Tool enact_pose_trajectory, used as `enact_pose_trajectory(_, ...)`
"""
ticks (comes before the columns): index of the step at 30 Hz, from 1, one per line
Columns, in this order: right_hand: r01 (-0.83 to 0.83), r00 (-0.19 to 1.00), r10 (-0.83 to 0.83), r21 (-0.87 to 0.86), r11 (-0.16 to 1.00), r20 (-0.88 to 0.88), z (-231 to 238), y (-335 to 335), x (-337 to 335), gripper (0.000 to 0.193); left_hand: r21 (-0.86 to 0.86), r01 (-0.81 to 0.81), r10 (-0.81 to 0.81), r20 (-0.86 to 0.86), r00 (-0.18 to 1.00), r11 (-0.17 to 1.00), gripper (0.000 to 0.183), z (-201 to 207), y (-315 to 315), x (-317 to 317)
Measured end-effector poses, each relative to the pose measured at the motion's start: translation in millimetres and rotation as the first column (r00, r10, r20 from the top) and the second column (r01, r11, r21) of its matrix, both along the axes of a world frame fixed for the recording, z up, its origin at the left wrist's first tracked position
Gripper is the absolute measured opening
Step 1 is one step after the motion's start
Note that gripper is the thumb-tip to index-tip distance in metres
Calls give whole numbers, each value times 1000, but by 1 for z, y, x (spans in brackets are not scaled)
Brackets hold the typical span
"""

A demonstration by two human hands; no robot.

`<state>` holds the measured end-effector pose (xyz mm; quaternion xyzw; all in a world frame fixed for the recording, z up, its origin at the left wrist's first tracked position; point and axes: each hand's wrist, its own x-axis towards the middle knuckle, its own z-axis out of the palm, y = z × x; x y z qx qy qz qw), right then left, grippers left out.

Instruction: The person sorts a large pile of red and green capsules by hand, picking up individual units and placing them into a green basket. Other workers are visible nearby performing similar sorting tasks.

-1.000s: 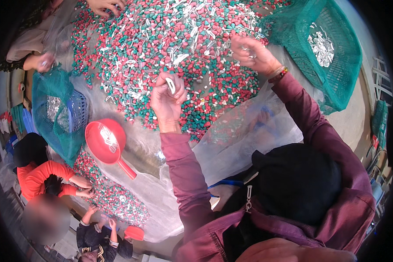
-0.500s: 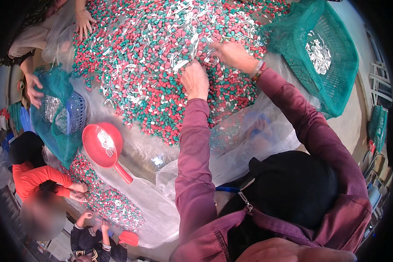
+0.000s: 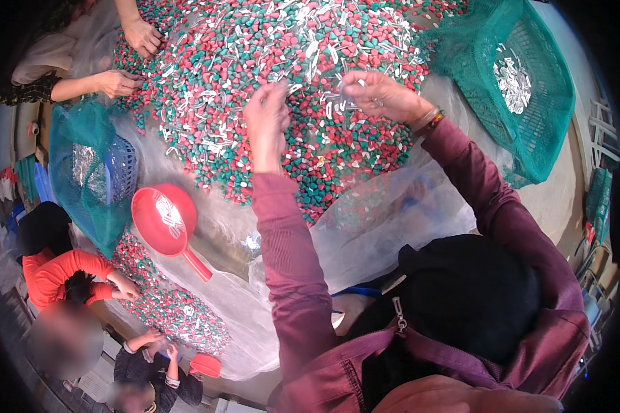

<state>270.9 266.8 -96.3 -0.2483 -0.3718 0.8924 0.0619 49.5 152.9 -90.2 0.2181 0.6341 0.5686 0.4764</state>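
Observation:
My left hand (image 3: 266, 127) hovers over a wide heap of small red, green and white pieces (image 3: 217, 103). Its fingers are closed, and a pale bit shows at the tips, too small to name. To its right, my right hand (image 3: 382, 95) is curled with fingertips together. White strips (image 3: 339, 104) show at those fingertips, seemingly in its grip. More thin white strips lie scattered among the coloured pieces.
A green net-lined basket (image 3: 551, 76) with white strips stands at right; another netted basket (image 3: 120, 172) is at left. A red long-handled scoop (image 3: 151, 230) holds white strips. A co-worker's hands (image 3: 120, 82) touch the heap; other people sit around a smaller pile (image 3: 193, 316).
My left hand has moved left and slightly up from the heap; my right hand has shifted right and its fingers have curled in. The co-worker's lower hand has moved onto the heap.

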Motion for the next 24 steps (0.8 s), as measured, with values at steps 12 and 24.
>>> enact_pose_trajectory(12, 115, 993, -114, -10, 993, 38, 18, 1, 17, 23, -329, 216, -321, -308, 896, 919, 13, 12, -29, 12)
enact_pose_trajectory(24, -162, 971, -39, 769, 619, 236, -9, 8, 17, 28, -365, 150, -356, -602, 714, 919, 31, -18, -8, 59)
